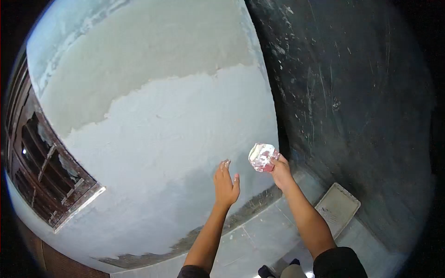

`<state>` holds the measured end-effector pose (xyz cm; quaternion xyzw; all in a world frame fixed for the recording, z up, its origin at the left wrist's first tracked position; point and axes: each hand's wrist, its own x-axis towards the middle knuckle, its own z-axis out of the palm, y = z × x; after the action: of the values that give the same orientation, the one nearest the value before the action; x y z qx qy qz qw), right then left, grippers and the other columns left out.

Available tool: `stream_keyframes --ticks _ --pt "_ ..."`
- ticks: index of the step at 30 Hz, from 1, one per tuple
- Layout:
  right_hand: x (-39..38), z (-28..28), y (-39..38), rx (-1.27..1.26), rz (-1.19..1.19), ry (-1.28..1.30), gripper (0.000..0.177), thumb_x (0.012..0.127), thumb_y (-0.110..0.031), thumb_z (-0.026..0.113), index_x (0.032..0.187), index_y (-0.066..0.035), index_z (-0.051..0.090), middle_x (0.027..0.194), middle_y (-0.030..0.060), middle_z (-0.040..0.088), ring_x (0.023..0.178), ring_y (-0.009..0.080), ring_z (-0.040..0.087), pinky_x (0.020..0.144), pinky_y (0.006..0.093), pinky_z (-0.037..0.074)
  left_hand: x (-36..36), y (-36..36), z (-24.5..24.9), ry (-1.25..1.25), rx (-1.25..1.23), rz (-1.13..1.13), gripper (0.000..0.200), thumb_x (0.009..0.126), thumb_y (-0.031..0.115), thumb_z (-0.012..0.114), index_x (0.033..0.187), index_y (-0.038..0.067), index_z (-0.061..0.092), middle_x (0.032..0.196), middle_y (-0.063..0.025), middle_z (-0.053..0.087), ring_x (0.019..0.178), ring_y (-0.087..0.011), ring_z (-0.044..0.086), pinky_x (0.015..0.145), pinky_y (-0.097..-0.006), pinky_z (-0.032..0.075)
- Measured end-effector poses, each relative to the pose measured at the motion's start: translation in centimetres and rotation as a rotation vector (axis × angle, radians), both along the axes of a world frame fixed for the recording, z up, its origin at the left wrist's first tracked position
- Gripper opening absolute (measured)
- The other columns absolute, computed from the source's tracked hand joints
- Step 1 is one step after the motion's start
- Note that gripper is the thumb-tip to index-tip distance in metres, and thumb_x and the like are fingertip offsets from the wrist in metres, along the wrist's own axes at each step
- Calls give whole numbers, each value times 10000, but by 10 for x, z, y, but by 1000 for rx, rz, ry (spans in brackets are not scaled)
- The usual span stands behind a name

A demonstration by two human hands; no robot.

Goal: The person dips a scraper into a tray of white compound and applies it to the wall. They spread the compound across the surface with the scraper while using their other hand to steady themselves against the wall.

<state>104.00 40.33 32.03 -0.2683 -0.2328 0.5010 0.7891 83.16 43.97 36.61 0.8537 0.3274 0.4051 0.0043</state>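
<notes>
My right hand grips a small red putty scraper by its lower right edge, thumb on top. Thick white paste is smeared over the scraper's face, with a pale lump near its upper left. To the left, my left hand is open, fingers stretched up and thumb apart, with whitish smears on its fingertips. It holds nothing. Both hands are in front of the wall, which has a smooth pale grey-white coat across its middle and a beige-grey patch above.
A dark, scuffed panel stands at the right. On the tiled floor lies a shallow rectangular tray with residue in it. At the left is a window with a brown frame and bars. My feet show at the bottom.
</notes>
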Motion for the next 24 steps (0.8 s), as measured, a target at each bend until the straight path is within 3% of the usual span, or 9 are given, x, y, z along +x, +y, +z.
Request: stream_keyframes --ticks 4,11,15,24 --pt "-7 21 -12 161 7 39 341 949 -52 449 1285 -15 486 1245 126 592 1115 241 610 943 396 505 -6 -9 22 43 160 -19 536 897 205 525 1360 -27 384 1386 -218 443 1320 -394 368 1083 -497 263" --pt "-13 58 -43 226 -27 31 342 947 -26 443 1285 4 485 1237 133 585 1122 240 599 938 383 509 -5 -30 43 29 306 -57 525 882 178 534 1345 -27 397 1398 -212 438 1338 -391 358 1086 -492 262" --pt "-2 60 -30 364 89 5 317 952 -22 443 1263 12 492 1216 129 591 1102 234 604 925 383 514 -1 -38 43 41 368 78 527 878 167 536 1348 -27 397 1401 -209 438 1339 -387 360 1087 -484 264" --pt "-93 163 19 479 172 -127 303 951 -13 448 1248 22 497 1193 129 597 1076 208 609 901 370 520 -108 1 128 -14 492 238 530 867 145 544 1351 -21 406 1406 -208 428 1338 -385 353 1085 -486 267"
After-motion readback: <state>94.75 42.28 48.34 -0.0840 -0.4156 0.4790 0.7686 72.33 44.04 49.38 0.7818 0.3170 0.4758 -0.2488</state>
